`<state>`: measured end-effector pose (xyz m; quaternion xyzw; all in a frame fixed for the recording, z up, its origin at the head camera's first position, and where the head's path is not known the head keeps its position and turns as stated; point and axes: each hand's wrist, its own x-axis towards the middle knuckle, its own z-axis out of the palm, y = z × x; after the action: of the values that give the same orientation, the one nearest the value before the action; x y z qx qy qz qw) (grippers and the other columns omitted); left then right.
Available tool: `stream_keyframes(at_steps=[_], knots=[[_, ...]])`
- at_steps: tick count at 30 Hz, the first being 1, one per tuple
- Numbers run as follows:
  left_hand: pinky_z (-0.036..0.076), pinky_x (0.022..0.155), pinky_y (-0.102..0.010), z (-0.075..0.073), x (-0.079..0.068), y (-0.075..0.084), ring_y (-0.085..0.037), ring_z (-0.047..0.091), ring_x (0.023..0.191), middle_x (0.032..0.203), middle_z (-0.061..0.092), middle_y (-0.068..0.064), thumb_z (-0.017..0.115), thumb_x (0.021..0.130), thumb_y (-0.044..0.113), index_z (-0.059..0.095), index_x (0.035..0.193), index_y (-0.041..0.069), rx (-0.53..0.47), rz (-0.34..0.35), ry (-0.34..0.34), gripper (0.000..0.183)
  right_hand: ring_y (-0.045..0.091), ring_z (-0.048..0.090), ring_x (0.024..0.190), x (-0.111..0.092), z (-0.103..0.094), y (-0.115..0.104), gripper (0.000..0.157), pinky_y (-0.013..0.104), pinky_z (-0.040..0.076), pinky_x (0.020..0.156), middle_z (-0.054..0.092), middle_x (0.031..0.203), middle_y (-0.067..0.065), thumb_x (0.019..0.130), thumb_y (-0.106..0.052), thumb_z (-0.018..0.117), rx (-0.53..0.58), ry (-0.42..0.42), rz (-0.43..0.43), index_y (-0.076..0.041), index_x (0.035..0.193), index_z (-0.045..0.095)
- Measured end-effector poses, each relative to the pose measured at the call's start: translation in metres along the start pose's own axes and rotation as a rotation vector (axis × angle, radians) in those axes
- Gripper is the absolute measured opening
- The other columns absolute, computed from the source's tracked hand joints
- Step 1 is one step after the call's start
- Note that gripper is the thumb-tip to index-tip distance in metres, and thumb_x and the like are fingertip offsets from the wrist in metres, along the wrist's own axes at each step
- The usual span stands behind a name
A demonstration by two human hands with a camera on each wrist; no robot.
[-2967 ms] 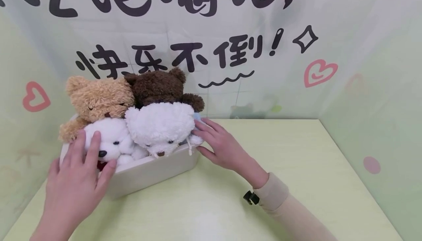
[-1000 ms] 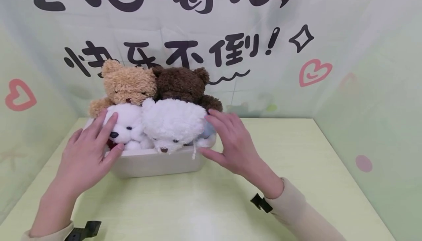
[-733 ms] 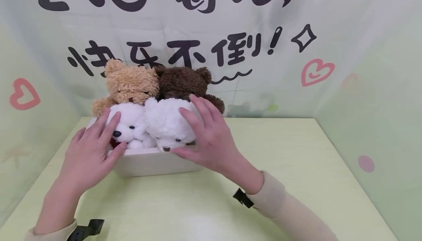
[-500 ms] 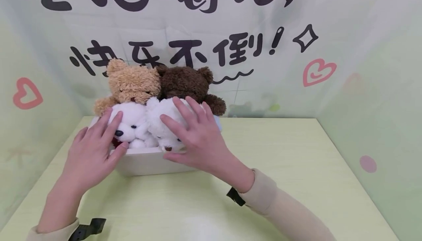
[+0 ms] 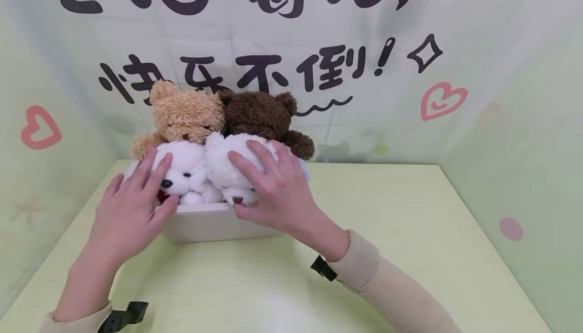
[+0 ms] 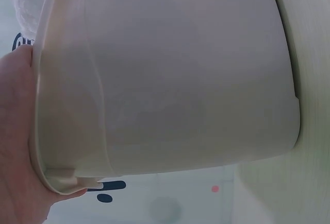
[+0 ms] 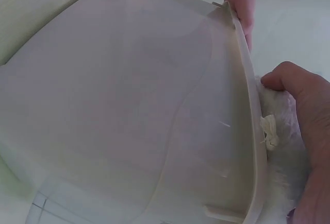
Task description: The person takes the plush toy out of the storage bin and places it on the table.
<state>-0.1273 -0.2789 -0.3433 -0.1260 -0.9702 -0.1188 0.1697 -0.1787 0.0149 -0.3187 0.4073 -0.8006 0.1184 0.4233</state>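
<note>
A white plastic bin [image 5: 218, 224] holds several plush toys. My left hand [image 5: 129, 211] rests over its front left corner with fingers spread, two of them touching the white plush dog [image 5: 184, 166], which has a black nose. In the left wrist view the same hand lies along the bin's rim [image 6: 38, 110]. My right hand [image 5: 284, 191] holds the fluffy white teddy bear [image 5: 230, 161] by the head, fingers over the top and thumb by the snout. The right wrist view shows the thumb on white fur [image 7: 281, 152] just above the rim.
Behind the two white toys sit a tan teddy bear [image 5: 189, 113] and a dark brown teddy bear [image 5: 259, 115]. The bin stands on a pale green table [image 5: 387, 232], against a printed back wall [image 5: 364, 24]. Side walls flank the table.
The bin has shifted right and turned nearly square to the view, with my left hand staying on it. My right hand has moved from the bin's right side onto the white bear's head.
</note>
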Motion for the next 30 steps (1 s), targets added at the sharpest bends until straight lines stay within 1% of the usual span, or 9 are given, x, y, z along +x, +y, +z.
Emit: stream_keyframes(at_steps=[5,11,20,26,30], knots=[[0.011,0.115,-0.072,0.0,0.0,0.0,-0.052,0.028,0.145,0.171,0.008,-0.016,0.05,0.104,0.038,0.017,0.166,0.016,0.006,-0.009,-0.007,0.074,0.038,0.06,0.11,0.0,-0.004,0.001,0.059,0.047,0.051,0.096,0.062,0.13,0.016,0.075,-0.042,0.066,0.041,0.11,-0.038,-0.015,0.127,0.067],[0.009,0.116,-0.072,-0.001,0.001,0.0,-0.051,0.028,0.146,0.171,0.008,-0.016,0.05,0.104,0.037,0.017,0.166,0.016,0.001,-0.014,-0.013,0.073,0.035,0.063,0.109,0.003,-0.01,0.005,0.058,0.044,0.051,0.099,0.065,0.127,0.016,0.073,-0.04,0.065,0.061,0.192,-0.077,-0.012,0.124,0.068],[0.003,0.118,-0.07,-0.001,0.001,0.001,-0.052,0.027,0.146,0.171,0.006,-0.015,0.05,0.104,0.034,0.017,0.166,0.017,-0.011,-0.02,-0.019,0.072,0.039,0.064,0.104,0.008,-0.014,0.01,0.053,0.042,0.049,0.102,0.067,0.125,0.017,0.073,-0.035,0.07,0.124,0.256,-0.125,-0.01,0.12,0.071],[0.003,0.118,-0.071,-0.001,0.001,0.001,-0.051,0.025,0.147,0.172,0.006,-0.014,0.05,0.104,0.033,0.017,0.166,0.018,-0.019,-0.024,-0.019,0.072,0.04,0.063,0.103,0.011,-0.017,0.012,0.05,0.041,0.051,0.1,0.067,0.126,0.016,0.073,-0.033,0.072,0.167,0.267,-0.125,-0.012,0.118,0.073],[0.004,0.117,-0.072,-0.002,0.002,0.001,-0.051,0.026,0.147,0.171,0.007,-0.015,0.05,0.103,0.033,0.018,0.166,0.018,-0.021,-0.025,-0.019,0.072,0.04,0.063,0.103,0.015,-0.021,0.014,0.05,0.041,0.051,0.1,0.068,0.124,0.016,0.071,-0.031,0.074,0.209,0.283,-0.118,-0.011,0.117,0.074]])
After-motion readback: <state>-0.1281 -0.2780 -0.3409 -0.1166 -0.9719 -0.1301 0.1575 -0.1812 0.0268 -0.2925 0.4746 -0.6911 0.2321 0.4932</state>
